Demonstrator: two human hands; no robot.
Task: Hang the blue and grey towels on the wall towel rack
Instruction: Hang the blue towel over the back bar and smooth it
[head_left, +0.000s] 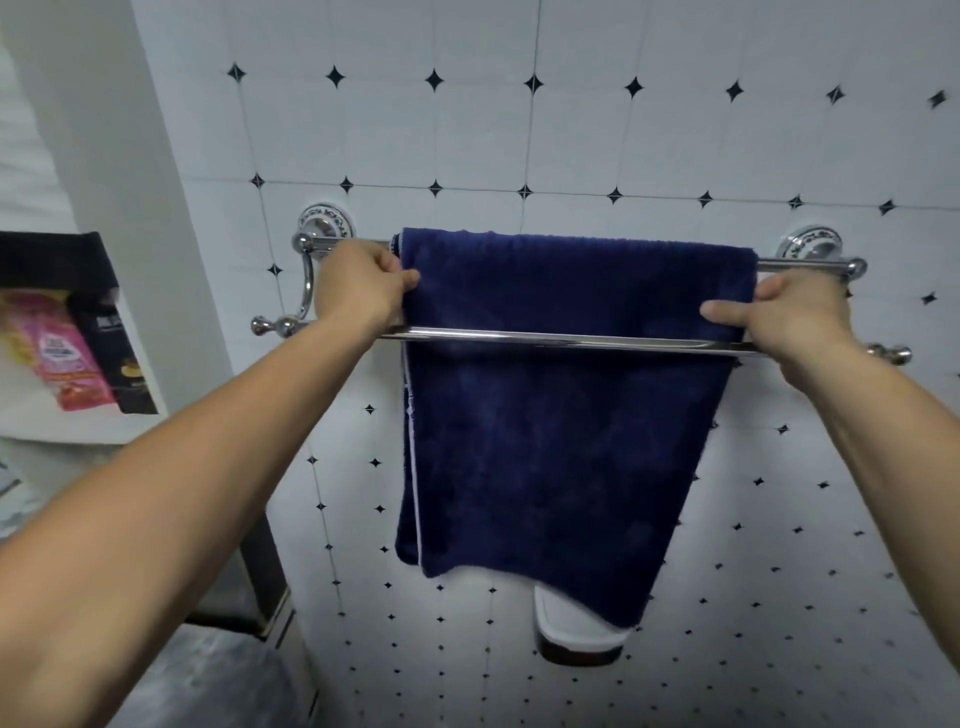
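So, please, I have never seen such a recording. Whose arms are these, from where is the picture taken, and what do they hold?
There is no machine: these are a person's two bare arms. The one picture comes from a camera worn on the head, looking forward and down. On the tiled wall is a chrome towel rack with two bars. A blue towel hangs over the rear bar and passes behind the front bar. The left hand pinches its left edge and the right hand its right edge, near the top. At the far left stand a pink packet and a dark box. No grey towel is in view.
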